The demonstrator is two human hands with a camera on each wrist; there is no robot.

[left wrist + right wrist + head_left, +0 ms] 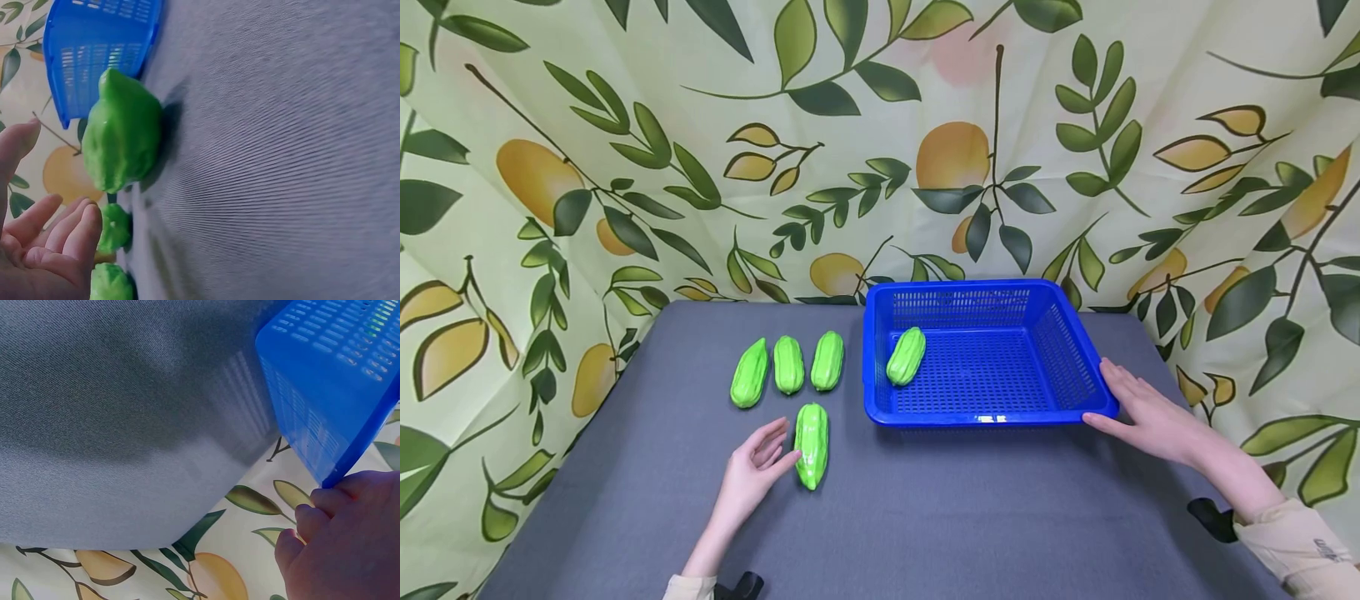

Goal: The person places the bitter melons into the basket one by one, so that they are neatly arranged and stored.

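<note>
In the head view a shiny green ribbed gourd (812, 447) with pointed ends lies lengthwise on the grey cloth. My left hand (758, 463) is just left of it, fingers loosely bent and thumb tip overlapping the gourd's edge. The left wrist view has this gourd (122, 132) beyond the spread thumb and fingers, nothing between them. At the front right corner of a blue plastic basket (1000, 419), my right hand (1157, 421) rests with extended fingers along the side and thumb at the front rim. Another green gourd (906, 357) lies inside the basket, toward its left wall.
Behind the left hand, three more green gourds (788, 365) lie in a row left of the basket. A grey cloth (970, 517) covers the table. Leaf-and-fruit printed fabric (865, 167) hangs along the back and sides.
</note>
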